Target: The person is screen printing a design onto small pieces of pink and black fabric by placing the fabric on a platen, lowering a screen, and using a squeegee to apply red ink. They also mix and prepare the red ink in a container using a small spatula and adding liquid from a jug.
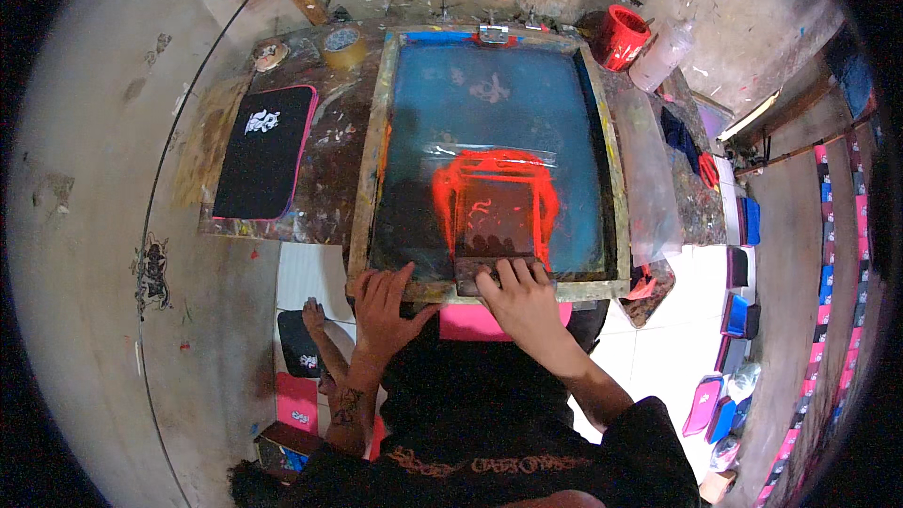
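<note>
A wood-framed printing screen (pixel 616 179) with blue-green mesh lies on the work table in front of me. Bright red ink (pixel 550 212) makes a rough outline around a darker rectangle on the mesh. My right hand (pixel 517 296) is closed over the wooden handle of a squeegee (pixel 467 280) at the near end of that rectangle. At the frame's near left corner, my left hand (pixel 378 306) grips the front rim, thumb apart from the fingers. Below the rim shows a pink piece (pixel 470 322). Left of the screen lies a black pouch-like piece (pixel 263 155) with pink edging and a white print.
A tape roll (pixel 344 47), a red container (pixel 625 38) and a translucent bottle (pixel 662 56) stand behind the screen. Metal hinge clamps (pixel 494 34) hold its far edge. Another person's limb (pixel 326 343) shows low left beside printed pieces. Colored pieces (pixel 705 404) line the floor at right.
</note>
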Available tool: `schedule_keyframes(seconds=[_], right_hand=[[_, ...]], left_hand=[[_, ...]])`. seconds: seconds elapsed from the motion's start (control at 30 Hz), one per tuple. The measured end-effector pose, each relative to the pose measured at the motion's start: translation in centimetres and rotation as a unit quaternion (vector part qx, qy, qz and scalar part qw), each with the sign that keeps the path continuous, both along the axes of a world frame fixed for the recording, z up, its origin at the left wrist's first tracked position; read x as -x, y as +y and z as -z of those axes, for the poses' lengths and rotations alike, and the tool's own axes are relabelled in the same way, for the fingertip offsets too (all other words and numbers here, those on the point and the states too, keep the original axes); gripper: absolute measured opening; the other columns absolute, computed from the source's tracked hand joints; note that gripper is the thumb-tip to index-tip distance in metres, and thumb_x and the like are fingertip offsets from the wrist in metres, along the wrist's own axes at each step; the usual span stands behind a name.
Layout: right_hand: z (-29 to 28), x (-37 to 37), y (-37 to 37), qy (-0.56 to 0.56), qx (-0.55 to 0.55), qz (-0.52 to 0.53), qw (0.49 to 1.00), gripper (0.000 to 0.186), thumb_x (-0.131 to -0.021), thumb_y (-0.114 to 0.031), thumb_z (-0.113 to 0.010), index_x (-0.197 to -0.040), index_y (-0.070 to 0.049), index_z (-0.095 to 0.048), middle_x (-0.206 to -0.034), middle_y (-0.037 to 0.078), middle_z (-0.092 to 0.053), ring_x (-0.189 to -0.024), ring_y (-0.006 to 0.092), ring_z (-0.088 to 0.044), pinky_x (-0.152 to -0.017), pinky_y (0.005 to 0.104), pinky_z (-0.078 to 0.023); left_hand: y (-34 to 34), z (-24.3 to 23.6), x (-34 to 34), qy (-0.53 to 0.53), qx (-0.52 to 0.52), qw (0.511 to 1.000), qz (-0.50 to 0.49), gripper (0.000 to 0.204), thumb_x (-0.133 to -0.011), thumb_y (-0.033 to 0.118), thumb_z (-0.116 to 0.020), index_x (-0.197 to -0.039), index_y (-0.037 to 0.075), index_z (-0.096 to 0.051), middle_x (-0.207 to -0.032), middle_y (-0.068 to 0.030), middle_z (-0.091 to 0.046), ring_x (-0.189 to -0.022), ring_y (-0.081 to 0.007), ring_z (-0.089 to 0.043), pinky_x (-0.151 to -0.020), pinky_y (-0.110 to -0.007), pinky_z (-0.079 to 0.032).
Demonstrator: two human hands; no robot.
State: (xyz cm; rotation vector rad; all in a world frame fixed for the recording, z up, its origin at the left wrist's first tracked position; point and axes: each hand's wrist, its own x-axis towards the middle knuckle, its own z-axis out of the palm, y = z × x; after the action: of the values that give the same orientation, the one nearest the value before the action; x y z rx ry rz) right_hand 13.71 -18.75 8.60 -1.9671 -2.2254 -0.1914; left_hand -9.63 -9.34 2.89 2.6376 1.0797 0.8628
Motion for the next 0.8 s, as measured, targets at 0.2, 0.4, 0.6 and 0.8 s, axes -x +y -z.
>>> schedule_keyframes(seconds=[0.2, 0.4, 0.6, 0.8], right_hand=[[-4.7, 1.6, -1.4, 0.089, 0.004, 0.036, 0.995, 0.058, -0.086, -0.039, -0.072, -0.132, -0.005, -0.060, -0.110, 0.016, -0.057, -0.101, 0.0343, -0.057, -0.088, 0.0504, -0.044], [-11.7, -1.8, 3.3, -0.077, -0.189, 0.027, 0.979, 0.064, -0.080, -0.048, -0.078, -0.129, -0.011, -0.061, -0.100, 0.011, -0.057, -0.094, 0.0313, -0.060, -0.080, 0.0452, -0.050], [-26.5, -7.1, 11.7, -0.089, -0.264, -0.030, 0.960, 0.082, -0.056, -0.043, -0.090, -0.127, -0.010, -0.066, -0.100, 0.017, -0.075, -0.089, 0.0328, -0.074, -0.081, 0.0414, -0.058], [-33.1, -6.7, 13.3, 0.032, -0.160, -0.093, 0.982, 0.072, -0.063, -0.047, -0.087, -0.110, 0.006, -0.073, -0.096, 0.021, -0.075, -0.086, 0.0301, -0.073, -0.080, 0.0385, -0.057]], left_hand=[[0.3, -1.2, 0.3, -0.027, -0.020, 0.999, 0.005, 0.076, -0.076, 0.054, -0.085, -0.130, 0.005, -0.064, -0.112, -0.0108, -0.069, -0.106, -0.0306, -0.065, -0.108, -0.050, -0.038], [3.7, -15.3, -2.1, -0.045, -0.152, 0.987, -0.009, 0.071, -0.078, 0.052, -0.085, -0.130, 0.007, -0.065, -0.109, -0.0076, -0.069, -0.102, -0.0270, -0.065, -0.101, -0.047, -0.038], [7.4, -12.1, -7.8, -0.181, -0.167, 0.968, 0.055, 0.051, -0.092, 0.037, -0.074, -0.132, 0.007, -0.064, -0.122, -0.0130, -0.066, -0.113, -0.0307, -0.061, -0.099, -0.050, -0.042], [10.4, 3.1, -13.0, 0.016, -0.073, 0.996, 0.046, 0.043, -0.103, 0.031, -0.054, -0.137, 0.006, -0.061, -0.143, -0.0109, -0.060, -0.146, -0.0299, -0.043, -0.123, -0.067, -0.017]])
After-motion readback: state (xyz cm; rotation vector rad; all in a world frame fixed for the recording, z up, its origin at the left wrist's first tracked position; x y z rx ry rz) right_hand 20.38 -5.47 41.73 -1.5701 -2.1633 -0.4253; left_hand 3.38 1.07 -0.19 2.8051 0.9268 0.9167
